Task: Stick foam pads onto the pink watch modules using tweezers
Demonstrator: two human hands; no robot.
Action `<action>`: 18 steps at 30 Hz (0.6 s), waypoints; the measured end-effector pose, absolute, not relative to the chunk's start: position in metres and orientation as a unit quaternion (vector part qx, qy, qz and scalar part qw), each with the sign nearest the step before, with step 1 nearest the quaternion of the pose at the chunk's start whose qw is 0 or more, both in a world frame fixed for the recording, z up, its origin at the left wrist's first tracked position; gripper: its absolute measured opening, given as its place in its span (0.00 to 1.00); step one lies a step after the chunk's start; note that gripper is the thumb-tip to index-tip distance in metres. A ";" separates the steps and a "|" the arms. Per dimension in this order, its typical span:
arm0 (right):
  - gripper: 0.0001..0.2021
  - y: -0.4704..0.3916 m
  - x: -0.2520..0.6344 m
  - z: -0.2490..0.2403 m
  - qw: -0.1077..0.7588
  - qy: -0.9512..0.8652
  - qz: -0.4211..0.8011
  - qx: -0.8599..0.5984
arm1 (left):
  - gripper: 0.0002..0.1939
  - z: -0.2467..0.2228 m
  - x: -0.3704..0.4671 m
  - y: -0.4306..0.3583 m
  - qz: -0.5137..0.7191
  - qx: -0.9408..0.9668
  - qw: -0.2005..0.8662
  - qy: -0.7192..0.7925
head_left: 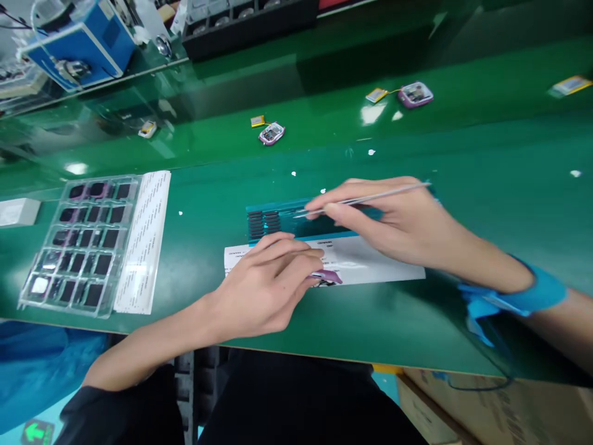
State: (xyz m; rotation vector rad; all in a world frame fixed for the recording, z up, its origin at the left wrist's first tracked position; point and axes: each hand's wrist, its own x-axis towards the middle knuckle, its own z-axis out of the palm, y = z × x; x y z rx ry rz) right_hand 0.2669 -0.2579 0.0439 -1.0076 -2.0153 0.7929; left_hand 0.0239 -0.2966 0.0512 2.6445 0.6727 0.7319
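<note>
My right hand [393, 216] is closed around a pair of metal tweezers [370, 198]. Their tips point left, over a teal sheet [301, 238] that carries rows of small black strips [264, 224] at its left end. Whether the tips touch the sheet or grip a piece, I cannot make out. My left hand [269, 281] is closed on a small purple-edged device casing [328, 276], most of it hidden under the fingers. Beneath both hands lies a white printed paper strip [384, 262], partly under the teal sheet.
A clear tray [109, 303] of dark square parts stands left, beside white label sheets [143, 247]. Farther back lie opened purple-rimmed devices [416, 94] with yellow batteries [376, 95]. A blue box [88, 43] stands at the back left. A blue wrist strap [532, 290] trails a cord.
</note>
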 end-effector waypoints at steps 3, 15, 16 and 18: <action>0.14 -0.236 0.252 0.033 0.350 -0.792 0.324 -0.382 | 0.09 0.071 0.014 -0.292 0.191 0.932 0.136 0.278; 0.12 -0.228 0.255 0.019 0.312 -0.778 0.383 -0.389 | 0.08 0.045 -0.017 -0.265 0.148 0.923 0.140 0.328; 0.11 -0.227 0.255 0.019 0.307 -0.780 0.383 -0.387 | 0.09 0.044 -0.018 -0.266 0.149 0.922 0.147 0.326; 0.11 -0.228 0.255 0.017 0.309 -0.787 0.376 -0.380 | 0.12 0.042 -0.017 -0.265 0.153 0.922 0.153 0.322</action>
